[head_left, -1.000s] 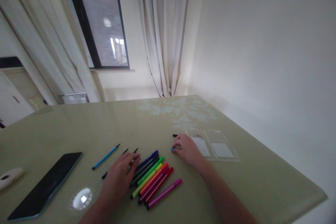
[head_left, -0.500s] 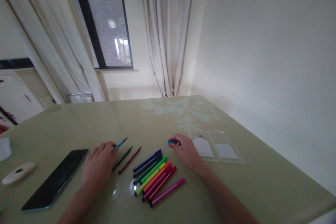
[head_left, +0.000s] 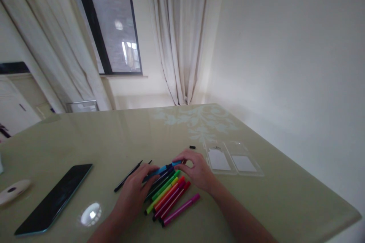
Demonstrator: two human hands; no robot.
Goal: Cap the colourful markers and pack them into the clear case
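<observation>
Above the row of markers, my left hand point(head_left: 134, 188) pinches the barrel of a light blue marker point(head_left: 162, 169). My right hand point(head_left: 198, 169) grips the blue cap point(head_left: 177, 163) at the marker's tip end; whether it is fully seated I cannot tell. Beneath both hands lie several capped markers side by side, among them a green marker point(head_left: 165, 186), an orange marker point(head_left: 169, 194) and a magenta marker point(head_left: 181, 210). An uncapped black marker point(head_left: 128, 176) rests left of the row. Another uncapped pen shows only its tip behind my left hand.
A small black cap point(head_left: 192, 147) lies beyond my right hand. To the right is an open clear plastic case point(head_left: 248, 174) with white inserts. A black tablet point(head_left: 54, 199) and a white oval object point(head_left: 14, 191) are at the left. The table point(head_left: 119, 133) meets a wall at right.
My left hand has moved right with the blue marker, and my right hand has brought the blue cap left to its tip. The black cap beyond my right hand is now visible.
</observation>
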